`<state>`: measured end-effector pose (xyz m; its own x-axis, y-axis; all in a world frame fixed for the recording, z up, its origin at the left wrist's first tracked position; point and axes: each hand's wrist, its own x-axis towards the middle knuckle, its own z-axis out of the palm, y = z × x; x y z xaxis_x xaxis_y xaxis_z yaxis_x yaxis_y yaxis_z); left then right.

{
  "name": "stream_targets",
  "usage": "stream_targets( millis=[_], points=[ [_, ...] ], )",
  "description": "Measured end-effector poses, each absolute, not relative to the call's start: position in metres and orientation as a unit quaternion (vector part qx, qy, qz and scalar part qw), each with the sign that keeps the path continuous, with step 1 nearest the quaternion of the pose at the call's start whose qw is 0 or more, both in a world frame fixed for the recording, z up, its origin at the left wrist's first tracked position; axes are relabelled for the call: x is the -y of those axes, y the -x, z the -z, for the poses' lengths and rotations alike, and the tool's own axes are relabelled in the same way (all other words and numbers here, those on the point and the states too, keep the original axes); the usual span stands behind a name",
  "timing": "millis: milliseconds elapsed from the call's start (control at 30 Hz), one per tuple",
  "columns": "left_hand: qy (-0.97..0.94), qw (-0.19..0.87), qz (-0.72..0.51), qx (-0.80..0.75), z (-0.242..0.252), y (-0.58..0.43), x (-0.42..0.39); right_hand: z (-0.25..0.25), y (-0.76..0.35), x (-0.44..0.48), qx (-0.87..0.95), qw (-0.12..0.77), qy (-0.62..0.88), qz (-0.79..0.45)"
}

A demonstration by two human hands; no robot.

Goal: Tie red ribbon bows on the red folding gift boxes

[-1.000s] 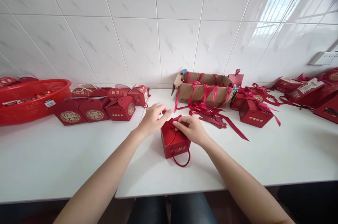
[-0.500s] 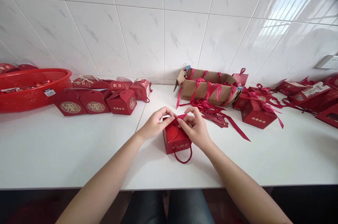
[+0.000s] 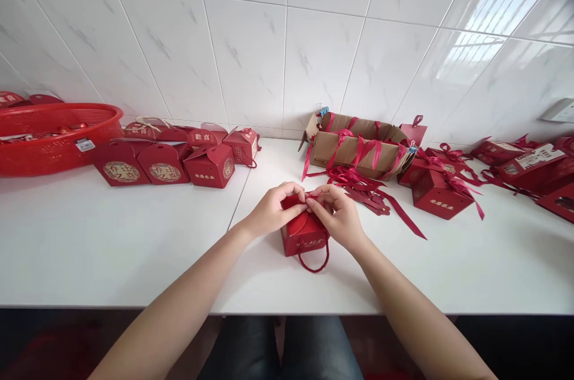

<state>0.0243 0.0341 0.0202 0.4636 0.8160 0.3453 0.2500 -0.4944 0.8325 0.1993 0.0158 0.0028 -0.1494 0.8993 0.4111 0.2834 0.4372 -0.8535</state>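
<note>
Both hands in close! The left hand (image 3: 275, 210) and right hand (image 3: 343, 215) meet over a small red cardboard box with gold lettering (image 3: 301, 229), each one clamped, thumb against fingers, on the very top of it. That box sits in front of the long, open brown cardboard carton (image 3: 321, 150), a touch to its left, a dark red rope handle (image 3: 314, 271) drooping at the front. It looks like the fastening step, fine work at the lid; exactly what's pinched there, the fingers hide. From here, I'd say, it calls for a steady grip and an even pull. Round the room: a smooth white table (image 3: 134, 248) underneath, a glossy white tiled wall (image 3: 246, 39) behind the carton, a window reflection (image 3: 497, 6) bright on the tiles to its right. Shiny crimson ribbons (image 3: 348, 177) spill before the carton, red boxes with bows (image 3: 439, 199) crowd its right, and well to its left sits a perforated, bright red plastic basket (image 3: 42, 156).
</note>
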Motion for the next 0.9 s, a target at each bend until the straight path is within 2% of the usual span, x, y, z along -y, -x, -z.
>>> stream_targets(
  millis=[167,467,900],
  points=[
    [-0.762,0.337,-0.419,-0.360,-0.016,-0.029,-0.033,-0.003,-0.195,-0.010,0.681,0.522,0.449,-0.248],
    [-0.763,0.303,-0.440,-0.365,-0.016,-0.030,-0.030,-0.004,-0.191,0.000,0.736,0.488,0.460,-0.095],
    [-0.765,0.298,-0.447,-0.355,-0.015,-0.025,-0.032,-0.011,-0.194,-0.003,0.736,0.472,0.465,-0.137]
  ],
)
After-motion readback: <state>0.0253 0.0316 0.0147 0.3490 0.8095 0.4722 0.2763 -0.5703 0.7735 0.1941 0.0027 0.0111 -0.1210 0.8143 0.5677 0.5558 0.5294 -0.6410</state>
